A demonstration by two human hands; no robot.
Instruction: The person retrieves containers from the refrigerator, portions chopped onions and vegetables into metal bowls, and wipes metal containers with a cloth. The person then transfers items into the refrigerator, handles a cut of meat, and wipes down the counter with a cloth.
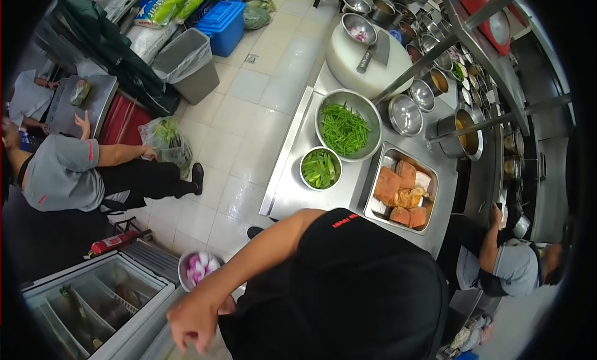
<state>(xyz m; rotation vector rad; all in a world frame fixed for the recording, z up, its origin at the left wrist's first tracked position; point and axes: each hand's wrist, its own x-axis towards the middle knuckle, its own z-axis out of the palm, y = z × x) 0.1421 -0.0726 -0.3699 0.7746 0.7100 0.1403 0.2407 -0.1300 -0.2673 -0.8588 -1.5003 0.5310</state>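
Note:
My right arm reaches across from the black sleeve, and my right hand (194, 316) is bent downward at the lower left. Its fingers are curled, and what they hold, if anything, is hidden under the hand. Only a small patch of skin behind the right wrist appears to be my left hand (227, 306); its fingers are hidden. Just beyond the right wrist is a metal bowl (181, 274) of peeled purple onion pieces (200, 266). A pale, translucent surface shows partly below the hands.
A glass-topped freezer (165, 291) stands at lower left. The steel counter (283, 198) carries a bowl of green beans (345, 130), cut greens (320, 169), a tray of orange-brown chunks (398, 195) and a cleaver (375, 55) on a round board. Co-workers (62, 173) stand left and right (516, 266).

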